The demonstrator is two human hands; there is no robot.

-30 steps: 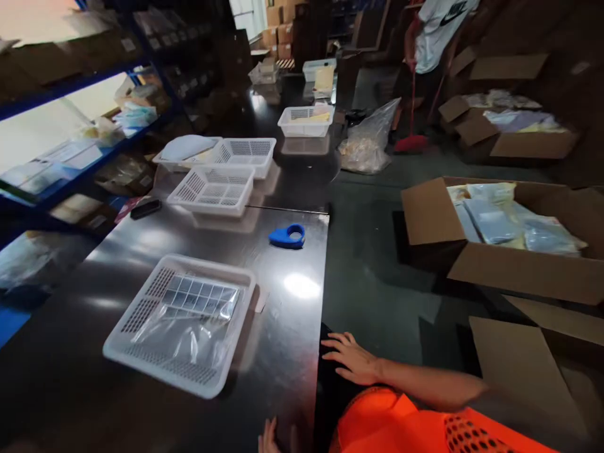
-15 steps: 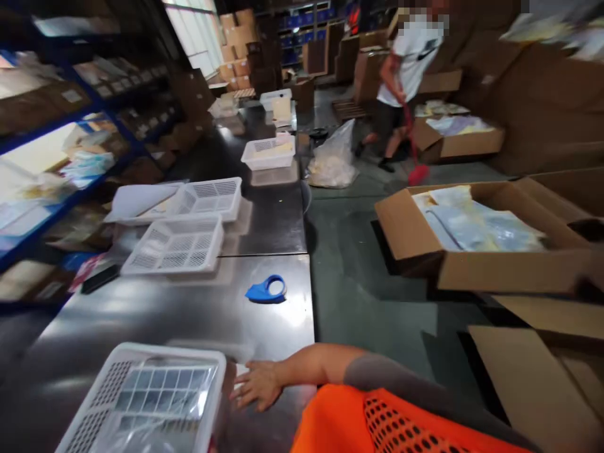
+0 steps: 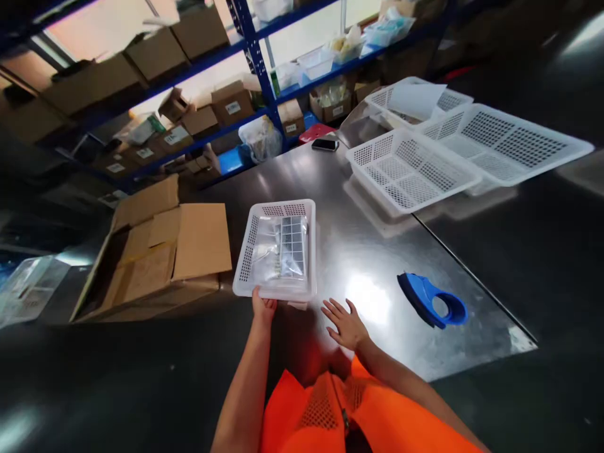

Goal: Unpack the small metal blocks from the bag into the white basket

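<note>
My left hand (image 3: 264, 304) grips the near rim of a white perforated plastic basket (image 3: 241, 269), its thumb over the edge and the fingers mostly hidden beneath. Inside the basket lie clear plastic bags (image 3: 267, 255) and a pale item with a grid of dark squares (image 3: 292, 246). To the right of the basket, apart from it, my right hand (image 3: 346, 324) hovers over or rests on the metal table with fingers spread, holding nothing. A small white piece (image 3: 298, 306) shows under the basket's near edge. Farther right lies a blue tape dispenser (image 3: 431, 301).
An open cardboard box (image 3: 198, 242) stands left of the basket on the metal table (image 3: 335, 251). Several white baskets (image 3: 415, 170) sit at the back right, near a black phone (image 3: 325, 145). Blue shelving (image 3: 259, 69) with boxes and bags runs behind the table.
The view has swung left, from the aisle with another person to the shelving. My left hand has come into sight on the basket's rim; my right hand is still spread beside the basket.
</note>
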